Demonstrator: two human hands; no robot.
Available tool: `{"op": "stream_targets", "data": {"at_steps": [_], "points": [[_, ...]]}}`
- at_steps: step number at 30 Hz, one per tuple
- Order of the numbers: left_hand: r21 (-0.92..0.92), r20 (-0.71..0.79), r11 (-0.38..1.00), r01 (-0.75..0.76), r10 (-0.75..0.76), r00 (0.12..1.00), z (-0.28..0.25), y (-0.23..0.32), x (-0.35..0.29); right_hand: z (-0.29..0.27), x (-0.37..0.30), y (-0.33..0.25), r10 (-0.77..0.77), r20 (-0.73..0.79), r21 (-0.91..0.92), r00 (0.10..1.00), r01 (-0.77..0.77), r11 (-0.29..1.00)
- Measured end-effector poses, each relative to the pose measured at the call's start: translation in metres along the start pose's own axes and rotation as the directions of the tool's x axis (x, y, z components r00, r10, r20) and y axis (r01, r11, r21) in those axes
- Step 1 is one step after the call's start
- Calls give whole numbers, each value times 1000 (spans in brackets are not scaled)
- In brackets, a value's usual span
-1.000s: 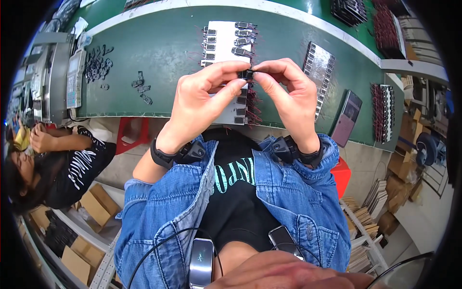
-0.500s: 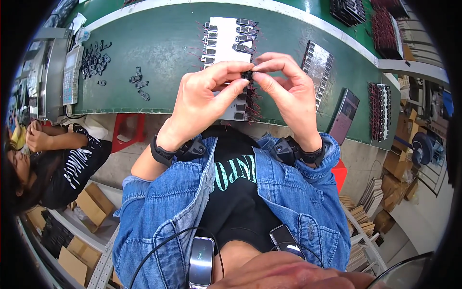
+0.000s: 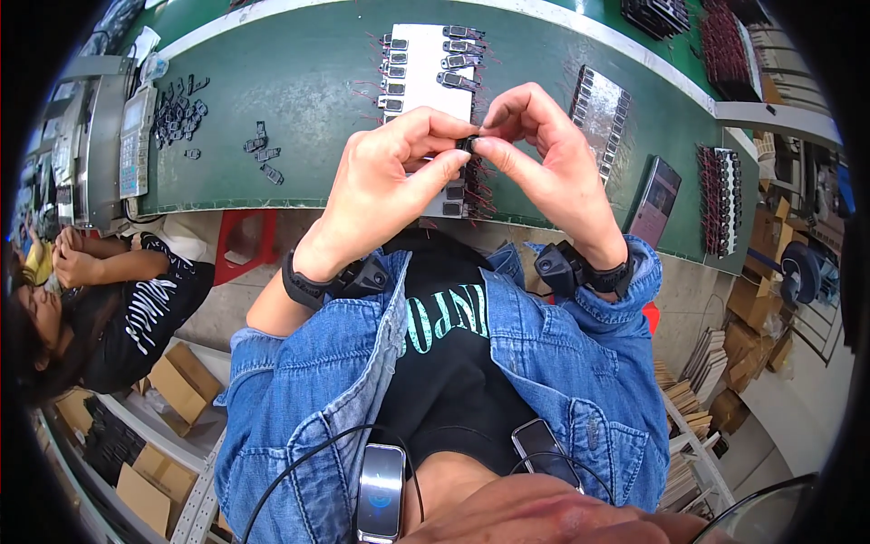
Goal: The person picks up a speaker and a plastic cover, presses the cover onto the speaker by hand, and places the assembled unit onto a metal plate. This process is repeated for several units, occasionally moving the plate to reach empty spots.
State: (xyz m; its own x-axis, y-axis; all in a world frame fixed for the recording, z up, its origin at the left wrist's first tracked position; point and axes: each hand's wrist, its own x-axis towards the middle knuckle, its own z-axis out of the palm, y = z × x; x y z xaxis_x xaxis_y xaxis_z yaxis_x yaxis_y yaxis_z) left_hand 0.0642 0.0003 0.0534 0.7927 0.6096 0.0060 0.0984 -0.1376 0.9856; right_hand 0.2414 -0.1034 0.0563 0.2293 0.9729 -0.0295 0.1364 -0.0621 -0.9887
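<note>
My left hand [image 3: 390,172] pinches a small black part [image 3: 467,143] between thumb and fingers, above the near end of a white board [image 3: 421,68]. Against the part's right side rests the thumb of my right hand [image 3: 557,159]. Its index finger curls down close to the thumb tip; anything between them is too small to make out. Along both sides of the board lie small black rectangular modules [image 3: 396,72] with thin red wires. My hands cover the board's middle.
Loose black pieces [image 3: 181,118] lie at the left, with a smaller group [image 3: 263,154] nearer. To the right are a metallic plate [image 3: 598,113] edged with modules, a phone [image 3: 652,204] and another wired strip [image 3: 722,199]. A person [image 3: 109,290] sits at the left.
My right index finger has lifted and curled a little away from the part. The right wrist has shifted to the right, while my left hand keeps its pinch.
</note>
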Motion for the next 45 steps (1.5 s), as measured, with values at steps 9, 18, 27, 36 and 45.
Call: {"op": "stream_targets", "data": {"at_steps": [9,18,27,36,45], "points": [[-227,56,962,149,-140,989,-13,-8,-3,23,-6,4,-66,-63,-49,996,63,997],[482,-74,870,-104,158,985,-15,-7,16,27,11,15,-62,-211,-255,976,6,967],[813,113,459,-359,481,870,-16,-28,35,29,24,39,-336,-249,-584,909,136,801],[807,130,459,-372,475,870,-20,-28,46,27,-7,23,-382,-108,-657,918,222,720],[790,-434,608,76,468,770,-123,-45,-9,42,-18,16,-275,-109,-690,955,126,713]]}}
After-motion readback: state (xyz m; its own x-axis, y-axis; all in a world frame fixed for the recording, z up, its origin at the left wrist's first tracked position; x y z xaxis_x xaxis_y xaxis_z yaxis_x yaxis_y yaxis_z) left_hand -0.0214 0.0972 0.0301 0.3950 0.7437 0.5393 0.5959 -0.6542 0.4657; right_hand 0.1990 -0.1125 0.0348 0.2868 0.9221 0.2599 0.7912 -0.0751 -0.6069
